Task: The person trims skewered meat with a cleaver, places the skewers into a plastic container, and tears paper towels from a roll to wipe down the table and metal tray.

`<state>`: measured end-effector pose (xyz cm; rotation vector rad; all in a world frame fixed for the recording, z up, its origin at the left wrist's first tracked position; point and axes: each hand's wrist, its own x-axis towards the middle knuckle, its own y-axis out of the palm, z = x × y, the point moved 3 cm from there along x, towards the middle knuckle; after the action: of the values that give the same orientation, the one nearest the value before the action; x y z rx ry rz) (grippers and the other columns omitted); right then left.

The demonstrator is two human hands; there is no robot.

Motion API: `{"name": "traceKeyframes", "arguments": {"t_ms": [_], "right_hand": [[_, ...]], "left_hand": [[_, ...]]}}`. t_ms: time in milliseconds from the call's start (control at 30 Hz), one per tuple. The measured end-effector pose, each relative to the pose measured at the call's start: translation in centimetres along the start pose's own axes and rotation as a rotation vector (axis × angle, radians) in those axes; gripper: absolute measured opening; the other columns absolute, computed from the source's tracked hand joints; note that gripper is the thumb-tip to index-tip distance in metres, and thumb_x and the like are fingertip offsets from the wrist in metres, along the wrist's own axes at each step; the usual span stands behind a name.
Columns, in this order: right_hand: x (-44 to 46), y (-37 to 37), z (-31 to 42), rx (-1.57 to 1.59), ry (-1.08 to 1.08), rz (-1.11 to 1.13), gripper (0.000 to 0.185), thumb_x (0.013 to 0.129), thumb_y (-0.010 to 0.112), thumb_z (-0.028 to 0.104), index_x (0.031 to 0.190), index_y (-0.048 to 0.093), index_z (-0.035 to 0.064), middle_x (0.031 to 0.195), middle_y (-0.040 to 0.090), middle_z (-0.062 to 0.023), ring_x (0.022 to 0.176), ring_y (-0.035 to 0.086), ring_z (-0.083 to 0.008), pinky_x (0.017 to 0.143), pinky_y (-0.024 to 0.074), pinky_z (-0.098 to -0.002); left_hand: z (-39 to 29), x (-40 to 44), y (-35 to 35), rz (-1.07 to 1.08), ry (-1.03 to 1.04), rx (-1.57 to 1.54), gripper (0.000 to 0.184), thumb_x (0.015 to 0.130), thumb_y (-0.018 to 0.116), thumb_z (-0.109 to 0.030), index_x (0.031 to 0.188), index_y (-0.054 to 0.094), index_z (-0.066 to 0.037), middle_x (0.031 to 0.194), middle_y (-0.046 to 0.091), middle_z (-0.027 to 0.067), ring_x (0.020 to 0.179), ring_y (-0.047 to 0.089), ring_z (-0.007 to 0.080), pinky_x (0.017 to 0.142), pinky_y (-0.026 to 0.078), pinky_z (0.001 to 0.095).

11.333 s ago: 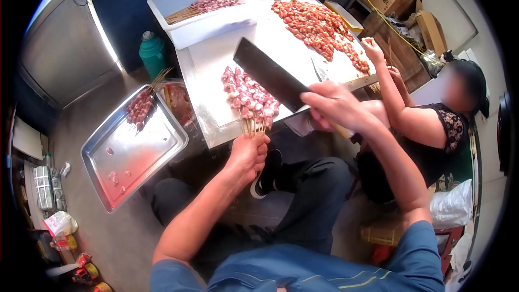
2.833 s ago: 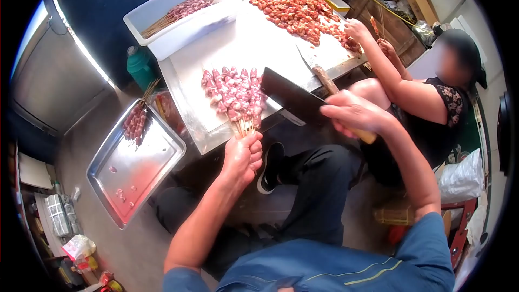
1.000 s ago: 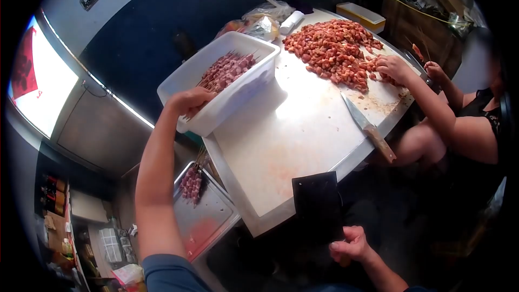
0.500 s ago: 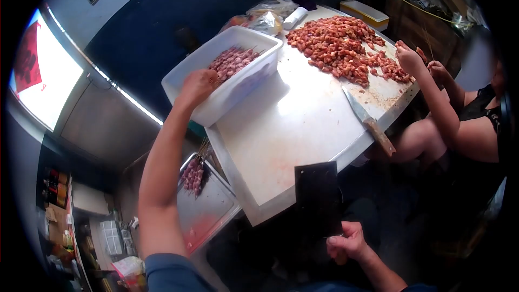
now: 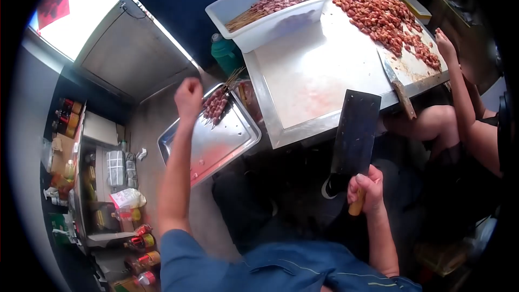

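My left hand is raised beside the metal tray, its fingers curled; whether it holds anything is too blurred to tell. Near it, a bunch of meat skewers lies at the tray's upper edge. My right hand grips the wooden handle of a cleaver, blade pointing up, in front of the table. More skewers lie in the white tub on the table.
A heap of cut meat and a knife lie on the table's right part. A co-worker's arm is at the right. A green flask stands left of the table, and shelves with bottles are at the lower left.
My left hand has left the white tub and moved down and left to beside the metal tray. My right hand has risen with the cleaver. The view has shifted down and left.
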<state>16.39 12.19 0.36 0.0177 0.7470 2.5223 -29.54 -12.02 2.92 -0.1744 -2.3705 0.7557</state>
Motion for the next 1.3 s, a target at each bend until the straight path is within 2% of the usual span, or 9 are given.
{"name": "traceKeyframes", "arguments": {"t_ms": [233, 333, 433, 533, 667, 700, 833, 1067, 1300], "right_hand": [[1.7, 1.0, 0.8, -0.080, 0.010, -0.007, 0.019, 0.085, 0.062, 0.020, 0.091, 0.058, 0.0020, 0.059, 0.057, -0.0051, 0.043, 0.053, -0.0122, 0.044, 0.0475, -0.0254], [3.3, 1.6, 2.0, -0.090, 0.025, -0.039, 0.021, 0.085, 0.062, 0.019, 0.093, 0.057, 0.0012, 0.060, 0.056, -0.0051, 0.043, 0.053, -0.0119, 0.043, 0.0468, -0.0243], [5.0, 1.9, 3.1, -0.095, 0.057, -0.091, 0.020, 0.087, 0.059, 0.018, 0.095, 0.055, 0.0006, 0.061, 0.054, -0.0056, 0.042, 0.051, -0.0115, 0.039, 0.0454, -0.0238], [5.9, 1.3, 3.1, -0.024, 0.070, -0.144, 0.021, 0.087, 0.059, 0.017, 0.097, 0.054, 0.0000, 0.061, 0.054, -0.0059, 0.042, 0.051, -0.0117, 0.038, 0.0450, -0.0242], [6.9, 1.1, 2.9, 0.050, 0.061, -0.152, 0.023, 0.085, 0.059, 0.017, 0.099, 0.052, -0.0005, 0.064, 0.056, -0.0080, 0.042, 0.051, -0.0125, 0.037, 0.0452, -0.0251], [7.0, 1.1, 2.8, 0.044, 0.076, -0.164, 0.023, 0.085, 0.059, 0.017, 0.099, 0.052, -0.0005, 0.064, 0.056, -0.0080, 0.042, 0.051, -0.0125, 0.037, 0.0452, -0.0251], [7.0, 1.0, 2.7, 0.043, 0.064, -0.145, 0.028, 0.084, 0.061, 0.020, 0.100, 0.051, -0.0009, 0.067, 0.057, -0.0088, 0.044, 0.052, -0.0130, 0.039, 0.0461, -0.0248], [7.5, 1.3, 2.5, -0.015, 0.041, -0.201, 0.029, 0.084, 0.061, 0.021, 0.100, 0.050, 0.0002, 0.071, 0.059, -0.0079, 0.049, 0.055, -0.0128, 0.043, 0.0472, -0.0233], [8.6, 1.4, 1.6, -0.166, 0.196, -0.384, 0.011, 0.086, 0.057, 0.011, 0.093, 0.051, 0.0050, 0.069, 0.056, -0.0060, 0.050, 0.055, -0.0115, 0.044, 0.0475, -0.0234]], "left_hand": [[6.6, -5.6, 4.6, 0.144, -0.273, 0.135, 0.018, 0.084, 0.064, -0.020, 0.092, 0.068, -0.004, 0.079, 0.068, 0.0137, 0.077, 0.066, 0.0310, 0.071, 0.051, 0.0399], [5.3, -3.5, 7.0, 0.209, -0.164, 0.305, 0.026, 0.083, 0.066, -0.023, 0.103, 0.067, -0.005, 0.098, 0.066, 0.0159, 0.093, 0.062, 0.0333, 0.081, 0.049, 0.0415], [8.5, -0.9, 11.4, 0.304, -0.154, 0.395, 0.057, 0.078, 0.073, -0.027, 0.126, 0.052, -0.004, 0.125, 0.052, 0.0205, 0.115, 0.051, 0.0378, 0.093, 0.044, 0.0442], [10.8, 1.2, 15.1, 0.301, -0.013, 0.432, 0.065, 0.075, 0.076, -0.028, 0.129, 0.049, -0.004, 0.125, 0.053, 0.0200, 0.120, 0.047, 0.0367, 0.097, 0.042, 0.0452], [13.6, 4.3, 19.0, 0.546, -0.161, 0.534, 0.069, 0.071, 0.078, -0.033, 0.128, 0.051, -0.006, 0.127, 0.054, 0.0180, 0.125, 0.044, 0.0342, 0.097, 0.040, 0.0464], [13.4, 4.7, 19.4, 0.636, -0.159, 0.572, 0.046, 0.077, 0.072, -0.032, 0.114, 0.061, -0.008, 0.117, 0.062, 0.0179, 0.116, 0.053, 0.0345, 0.094, 0.041, 0.0473], [17.2, 4.4, 22.3, 0.536, -0.063, 0.369, 0.019, 0.089, 0.052, -0.021, 0.094, 0.064, -0.006, 0.091, 0.067, 0.0227, 0.089, 0.064, 0.0430, 0.079, 0.049, 0.0497], [14.1, 5.0, 17.5, 0.299, -0.061, 0.193, 0.016, 0.095, 0.047, -0.018, 0.102, 0.053, -0.006, 0.092, 0.063, 0.0287, 0.090, 0.059, 0.0500, 0.076, 0.046, 0.0529], [10.8, 8.0, 9.6, -0.063, -0.061, 0.077, 0.026, 0.095, 0.055, -0.030, 0.095, 0.055, -0.004, 0.083, 0.063, 0.0239, 0.079, 0.061, 0.0432, 0.069, 0.047, 0.0469]]}}
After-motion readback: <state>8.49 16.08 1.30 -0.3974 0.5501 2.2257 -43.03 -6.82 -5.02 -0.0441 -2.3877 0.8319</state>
